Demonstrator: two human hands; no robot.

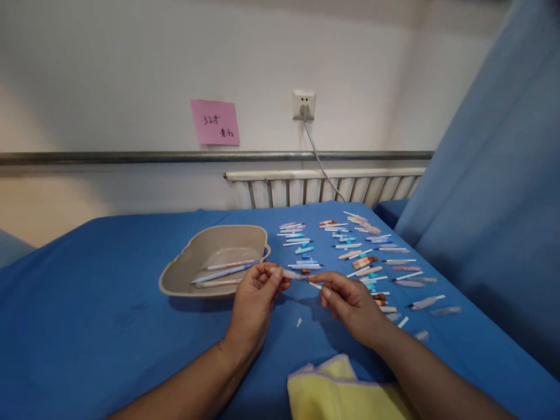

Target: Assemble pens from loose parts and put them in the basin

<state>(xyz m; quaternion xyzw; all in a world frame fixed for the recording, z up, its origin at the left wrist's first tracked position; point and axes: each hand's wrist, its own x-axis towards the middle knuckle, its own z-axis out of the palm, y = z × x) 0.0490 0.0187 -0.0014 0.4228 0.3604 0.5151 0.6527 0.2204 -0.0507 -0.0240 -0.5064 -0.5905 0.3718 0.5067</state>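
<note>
My left hand [256, 300] is closed around a pale, translucent pen barrel [287, 273], gripped between thumb and fingers. Thumb and forefinger of my right hand [352, 303] pinch a thin white pen refill [315, 286] at the barrel's right end. A small spring [303, 278] shows where the two meet; I cannot tell how far the refill sits inside. Below my hands, a small white cone-shaped pen tip [299, 322] lies on the blue cloth. Left of my hands, a beige basin [168, 284] holds several whole pens [224, 272].
Rows of pen parts [363, 262] spread over the right side of the blue cloth [87, 303]. A folded yellow cloth [336, 394] lies at the front. Behind are a white rail [280, 174], a plugged-in socket [303, 105] and a pink note [214, 122]. A blue curtain [490, 151] hangs right.
</note>
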